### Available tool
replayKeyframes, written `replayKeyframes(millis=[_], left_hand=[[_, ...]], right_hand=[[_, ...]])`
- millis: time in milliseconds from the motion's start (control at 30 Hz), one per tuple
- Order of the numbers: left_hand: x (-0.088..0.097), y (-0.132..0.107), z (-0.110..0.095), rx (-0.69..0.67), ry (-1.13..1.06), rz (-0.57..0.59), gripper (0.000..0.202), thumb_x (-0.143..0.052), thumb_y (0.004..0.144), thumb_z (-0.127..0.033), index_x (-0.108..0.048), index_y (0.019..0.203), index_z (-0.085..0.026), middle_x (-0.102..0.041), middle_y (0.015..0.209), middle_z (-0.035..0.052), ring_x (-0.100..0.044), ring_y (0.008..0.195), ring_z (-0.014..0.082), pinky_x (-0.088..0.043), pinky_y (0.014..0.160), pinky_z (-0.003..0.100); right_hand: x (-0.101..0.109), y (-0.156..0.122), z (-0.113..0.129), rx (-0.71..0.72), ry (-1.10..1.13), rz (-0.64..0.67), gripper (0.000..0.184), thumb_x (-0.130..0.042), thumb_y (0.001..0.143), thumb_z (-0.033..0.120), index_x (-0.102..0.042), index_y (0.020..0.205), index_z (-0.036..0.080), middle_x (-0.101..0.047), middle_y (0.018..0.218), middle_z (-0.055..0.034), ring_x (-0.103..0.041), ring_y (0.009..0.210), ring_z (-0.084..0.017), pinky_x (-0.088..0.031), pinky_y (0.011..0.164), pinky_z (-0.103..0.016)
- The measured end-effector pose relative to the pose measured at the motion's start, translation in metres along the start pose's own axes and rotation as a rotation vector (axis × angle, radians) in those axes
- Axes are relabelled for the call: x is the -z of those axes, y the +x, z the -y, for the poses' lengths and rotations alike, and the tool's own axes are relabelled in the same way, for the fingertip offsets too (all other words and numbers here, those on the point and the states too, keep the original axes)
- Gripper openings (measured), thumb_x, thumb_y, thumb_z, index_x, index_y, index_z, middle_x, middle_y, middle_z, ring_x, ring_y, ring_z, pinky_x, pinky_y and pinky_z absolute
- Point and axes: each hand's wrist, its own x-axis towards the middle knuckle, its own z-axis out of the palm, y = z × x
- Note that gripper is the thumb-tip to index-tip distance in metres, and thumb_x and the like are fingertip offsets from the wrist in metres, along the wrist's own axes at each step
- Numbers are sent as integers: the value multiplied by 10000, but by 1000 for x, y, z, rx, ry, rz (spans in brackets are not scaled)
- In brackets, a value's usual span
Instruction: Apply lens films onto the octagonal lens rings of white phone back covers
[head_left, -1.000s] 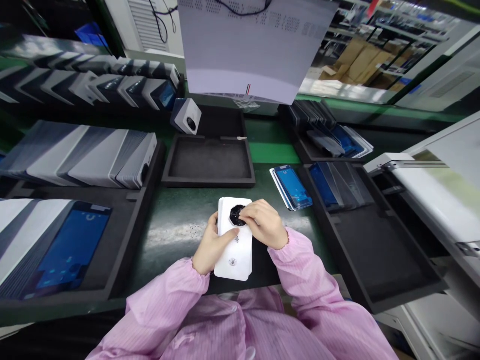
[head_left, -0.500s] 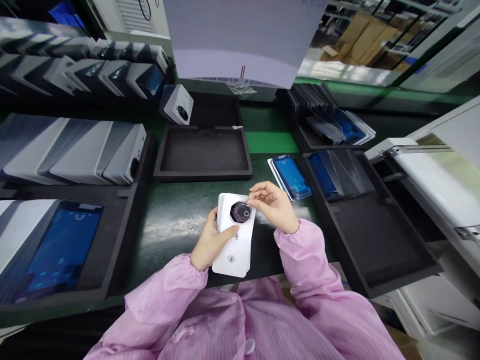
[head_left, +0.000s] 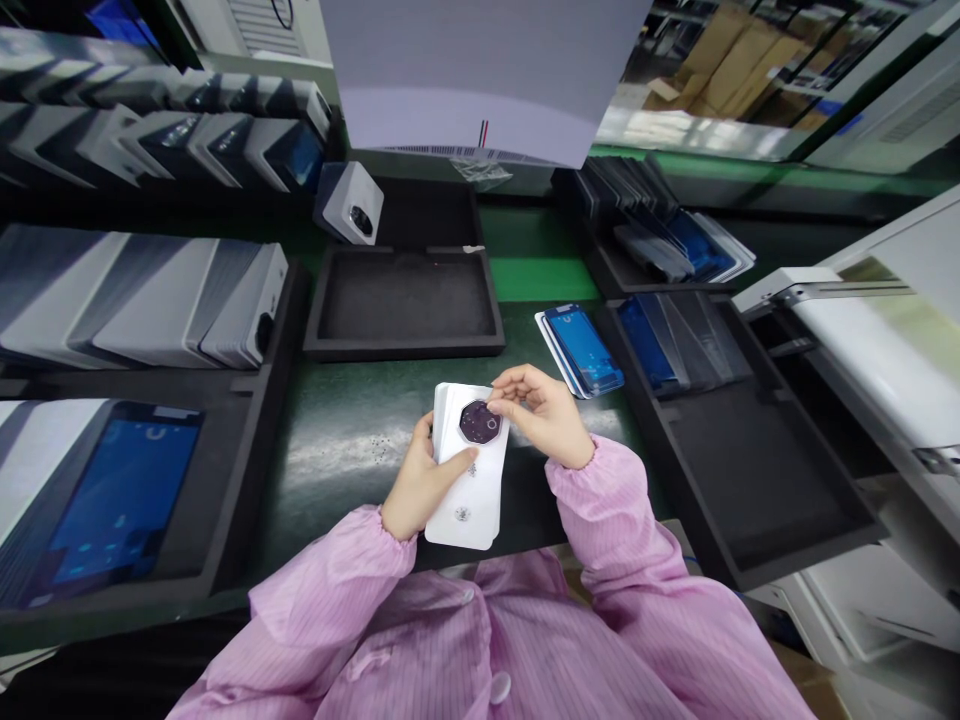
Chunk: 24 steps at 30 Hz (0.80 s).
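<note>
Clamped with the left hand (head_left: 416, 485) on a small stack of white panels (head_left: 463, 495), thumb laid over the top face, fingers around the left side. Held over the tabletop (head_left: 315, 430), near the middle of its front edge, and slightly fanned; impossible to tell whether touching the surface below. Marked on the uppermost panel with a dark octagonal window (head_left: 480, 422), and lower down with two small prints. Poised with the right hand (head_left: 542, 412) at the upper right of that window, thumb and forefinger close together; impossible to tell whether pinched on anything thin.

Behind and right of the hands, just beside a long black tray (head_left: 765, 480) along the tabletop's right side, a small pile of blue-faced panels (head_left: 583, 350). Farther back, left of center, a shallow black tray (head_left: 405, 350), with a white block (head_left: 352, 205) standing past its rear left corner. Toward the left edge, a row of upright panels (head_left: 150, 295) above a larger tray (head_left: 244, 440). Just left of the held stack, scattered on the tabletop, dark specks (head_left: 380, 447).
</note>
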Motion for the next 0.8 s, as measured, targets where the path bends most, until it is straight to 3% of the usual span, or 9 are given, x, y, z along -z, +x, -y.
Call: replayKeyframes(millis=[233,500,800], left_hand=[[0,0,-2,-15,30,-12,668,-759,660,-270,-396,1217,-206,-608,1131,81,-631,961,223,-537,778,356],[0,0,-2,-11,37,-3,665,-758,669,-270,-393,1221,-209,-620,1104,82,-642,944,231,-542,781,373],[-1,0,-2,-19,10,-10,639,-763,670,-282,-411,1201,-223,-616,1113,65,-634,952,210,-529,785,344]], right_hand=[[0,-1,4,-25,53,-17,192,-707,744,206,-595,898,178,-681,758,-12,-652,691,-131,-524,629,-258],[-3,-1,4,-7,-47,-11,157,-699,756,221,-606,875,176,-681,756,-13,-649,682,-129,-526,627,-256],[-7,-3,5,162,-271,-35,102,-659,796,201,-600,879,195,-681,765,-4,-632,640,-118,-515,573,-230]])
